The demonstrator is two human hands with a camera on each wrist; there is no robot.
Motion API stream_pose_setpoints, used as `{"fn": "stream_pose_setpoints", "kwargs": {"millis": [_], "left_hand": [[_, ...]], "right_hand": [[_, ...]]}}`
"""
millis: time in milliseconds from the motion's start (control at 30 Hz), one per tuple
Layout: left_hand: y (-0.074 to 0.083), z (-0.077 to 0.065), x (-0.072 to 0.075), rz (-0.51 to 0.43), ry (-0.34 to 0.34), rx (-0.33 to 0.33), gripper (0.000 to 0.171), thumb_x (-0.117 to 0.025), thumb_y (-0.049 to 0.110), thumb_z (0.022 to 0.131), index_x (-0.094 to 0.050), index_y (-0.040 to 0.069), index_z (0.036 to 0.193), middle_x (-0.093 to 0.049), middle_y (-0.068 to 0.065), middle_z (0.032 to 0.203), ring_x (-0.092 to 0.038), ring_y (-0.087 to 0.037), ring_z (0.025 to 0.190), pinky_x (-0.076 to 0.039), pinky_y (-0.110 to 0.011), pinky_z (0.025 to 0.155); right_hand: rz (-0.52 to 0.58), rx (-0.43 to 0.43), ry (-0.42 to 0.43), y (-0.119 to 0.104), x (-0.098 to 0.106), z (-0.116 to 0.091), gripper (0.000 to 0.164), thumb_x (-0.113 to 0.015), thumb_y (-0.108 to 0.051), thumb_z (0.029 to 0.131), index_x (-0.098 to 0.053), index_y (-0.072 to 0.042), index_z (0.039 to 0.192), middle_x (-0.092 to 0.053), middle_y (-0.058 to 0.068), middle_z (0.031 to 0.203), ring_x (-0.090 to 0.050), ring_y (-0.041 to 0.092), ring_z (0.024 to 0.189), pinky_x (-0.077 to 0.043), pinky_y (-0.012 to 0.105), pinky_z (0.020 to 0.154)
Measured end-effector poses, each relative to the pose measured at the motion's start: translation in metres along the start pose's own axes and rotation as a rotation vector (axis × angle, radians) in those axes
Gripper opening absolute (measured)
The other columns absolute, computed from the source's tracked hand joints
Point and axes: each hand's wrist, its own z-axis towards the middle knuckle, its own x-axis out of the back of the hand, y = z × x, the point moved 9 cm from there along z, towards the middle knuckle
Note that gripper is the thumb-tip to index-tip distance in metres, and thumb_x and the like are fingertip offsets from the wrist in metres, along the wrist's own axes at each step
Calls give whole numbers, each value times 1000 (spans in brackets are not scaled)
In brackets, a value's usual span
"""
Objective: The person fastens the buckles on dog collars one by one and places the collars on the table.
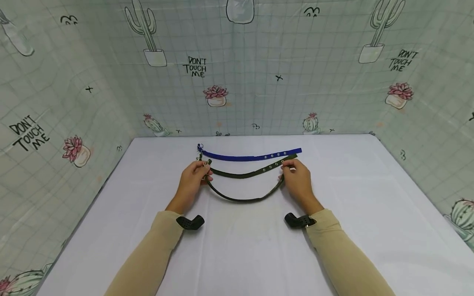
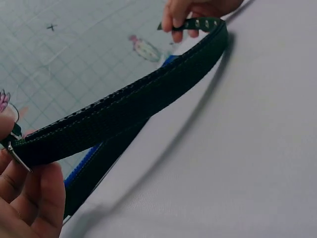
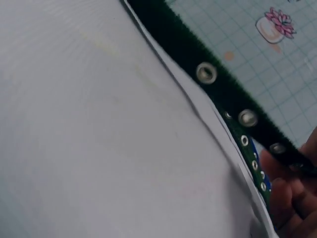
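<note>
A dark green collar with metal eyelets hangs in a downward curve between both hands. My left hand pinches its buckle end; a metal buckle bar shows by those fingers in the left wrist view. At the other end, my right hand grips the strap near the eyelets, seen large in the right wrist view. Just beyond lies a second green collar, its ends partly hidden behind the hands. Farther back is a blue collar, with eyelets toward its right end.
All this is over a white-covered table. A patterned cloth backdrop with cactus drawings rises behind and along both sides. Each wrist carries a black strapped device.
</note>
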Motion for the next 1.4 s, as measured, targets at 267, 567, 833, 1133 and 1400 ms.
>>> {"fn": "stream_pose_setpoints", "kwargs": {"millis": [267, 567, 833, 1133, 1400], "left_hand": [[7, -5, -14, -38, -5, -4, 40, -55, 24, 105, -56, -4, 133, -68, -13, 104, -66, -19, 85, -54, -32, 78], [22, -12, -48, -189, -100, -18, 34, -55, 25, 104, -57, 3, 129, -72, -13, 107, -66, -21, 82, -52, -32, 77], [30, -14, -63, -256, -175, -7, 36, -51, 27, 105, -54, 1, 130, -70, -11, 104, -64, -20, 82, -51, -30, 74], [29, -19, -62, -181, -145, -19, 32, -56, 20, 103, -55, 5, 132, -70, -8, 101, -59, -15, 73, -48, -25, 63], [24, -24, -54, -86, -78, -52, 30, -60, 19, 103, -60, 8, 130, -72, -10, 105, -51, -12, 61, -39, -24, 55]], "right_hand": [[87, 49, 58, -14, 8, -6, 23, -52, -3, 99, -67, 4, 114, -69, 18, 102, -61, 15, 62, -49, 21, 56], [85, 324, 72, -50, -2, -27, 39, -53, 7, 97, -63, -5, 132, -71, 19, 94, -53, 9, 56, -42, 18, 49], [105, 402, 60, -97, -4, -48, 49, -52, 12, 93, -47, 6, 142, -70, 27, 93, -47, 7, 56, -38, 17, 50], [131, 397, -8, -100, -17, -48, 27, -56, 7, 96, -62, 6, 122, -73, 18, 92, -55, 11, 59, -45, 18, 51], [142, 397, -94, -120, -30, -62, 27, -57, 13, 93, -63, 11, 119, -72, 21, 88, -53, 9, 59, -44, 18, 53]]}}
